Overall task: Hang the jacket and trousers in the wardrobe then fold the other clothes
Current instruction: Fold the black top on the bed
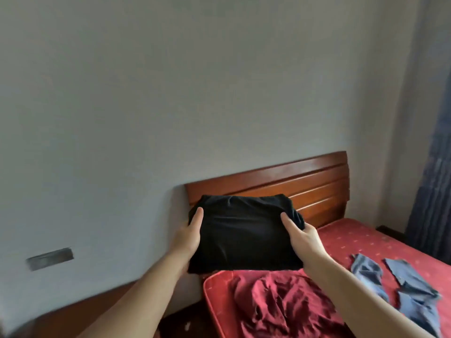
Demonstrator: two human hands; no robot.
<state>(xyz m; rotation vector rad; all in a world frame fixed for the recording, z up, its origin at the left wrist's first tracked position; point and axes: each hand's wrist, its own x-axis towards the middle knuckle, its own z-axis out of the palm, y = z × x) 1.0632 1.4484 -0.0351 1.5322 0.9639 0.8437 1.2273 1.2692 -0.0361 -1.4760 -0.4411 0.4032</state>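
Note:
A folded black garment (244,235) is held up in the air in front of the wooden headboard, over the near corner of the bed. My left hand (189,236) grips its left edge, thumb on top and fingers hidden underneath. On the right edge my right hand (301,234) grips it the same way. A crumpled dark red garment (280,303) lies on the mattress below my hands. A blue-grey garment (400,281) lies spread out to its right.
The bed has a red patterned mattress (361,237) and a reddish wooden headboard (305,184) against a grey wall. A blue curtain (432,167) hangs at the right edge. A dark wall plate (50,258) sits low on the left. Dark floor shows beside the bed.

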